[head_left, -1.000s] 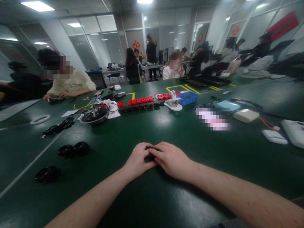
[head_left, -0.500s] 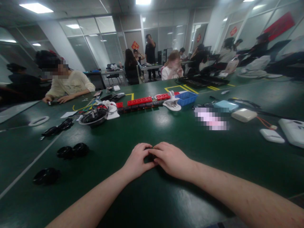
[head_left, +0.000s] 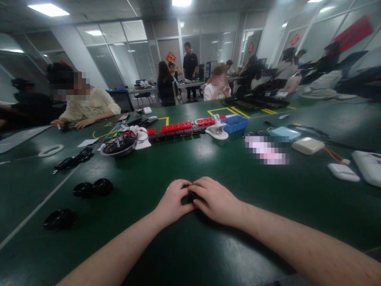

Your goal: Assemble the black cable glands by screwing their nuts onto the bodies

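Both my hands rest together on the dark green table (head_left: 208,246), close to its near edge. My left hand (head_left: 172,202) is curled, its fingertips meeting those of my right hand (head_left: 216,200), which is also curled over. Between the two hands a small dark object (head_left: 193,196) shows in part; most of it is hidden by the fingers and I cannot name it. Both bare forearms lie across the table toward me.
Black round parts (head_left: 92,187) and another (head_left: 58,218) lie at the left. A bowl of cables (head_left: 117,146), red power strips (head_left: 175,127), a white clip (head_left: 217,129), a blue basket (head_left: 235,123) and white devices (head_left: 343,172) stand farther out. Several people sit opposite.
My hands stay in the same spot; the fingers have shifted slightly around the small dark object. The view has wobbled a little.
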`<state>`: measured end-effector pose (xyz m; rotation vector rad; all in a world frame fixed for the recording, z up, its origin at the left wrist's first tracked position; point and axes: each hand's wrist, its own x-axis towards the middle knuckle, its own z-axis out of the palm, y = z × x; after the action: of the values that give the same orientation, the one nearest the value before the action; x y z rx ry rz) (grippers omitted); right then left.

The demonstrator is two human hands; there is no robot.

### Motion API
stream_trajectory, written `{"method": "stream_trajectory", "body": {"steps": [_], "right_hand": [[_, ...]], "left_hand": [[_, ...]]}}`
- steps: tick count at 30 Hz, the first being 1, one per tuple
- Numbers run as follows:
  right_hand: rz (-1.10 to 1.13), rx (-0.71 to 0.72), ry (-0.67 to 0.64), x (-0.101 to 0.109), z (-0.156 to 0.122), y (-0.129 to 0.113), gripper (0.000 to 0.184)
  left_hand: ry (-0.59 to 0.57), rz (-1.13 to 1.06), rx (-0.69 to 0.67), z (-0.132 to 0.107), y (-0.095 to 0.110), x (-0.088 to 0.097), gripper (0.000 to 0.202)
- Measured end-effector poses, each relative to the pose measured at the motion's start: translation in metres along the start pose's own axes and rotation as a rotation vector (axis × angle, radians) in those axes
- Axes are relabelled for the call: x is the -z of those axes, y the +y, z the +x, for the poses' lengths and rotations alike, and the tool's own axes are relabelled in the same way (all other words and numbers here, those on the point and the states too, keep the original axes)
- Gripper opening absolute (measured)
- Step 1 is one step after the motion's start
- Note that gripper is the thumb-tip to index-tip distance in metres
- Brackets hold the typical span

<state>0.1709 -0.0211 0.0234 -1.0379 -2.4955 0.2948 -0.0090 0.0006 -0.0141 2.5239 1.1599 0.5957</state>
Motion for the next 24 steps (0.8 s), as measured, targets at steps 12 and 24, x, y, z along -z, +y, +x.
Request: {"method": "stream_trajectory", "body": {"steps": [12,24], "right_hand": [[0.021,0.064,0.01,0.0039,-0.0008,-0.0017,0.028],[0.066,0.105,0.05,0.0069,0.0002,-0.0037,0.015]], "left_hand": [[-0.005,-0.034,0.02,-0.001,-0.0004,-0.0007,0.031],[-0.034,0.002,0.001,-0.0004,0.0017,0.002,0.018]]}}
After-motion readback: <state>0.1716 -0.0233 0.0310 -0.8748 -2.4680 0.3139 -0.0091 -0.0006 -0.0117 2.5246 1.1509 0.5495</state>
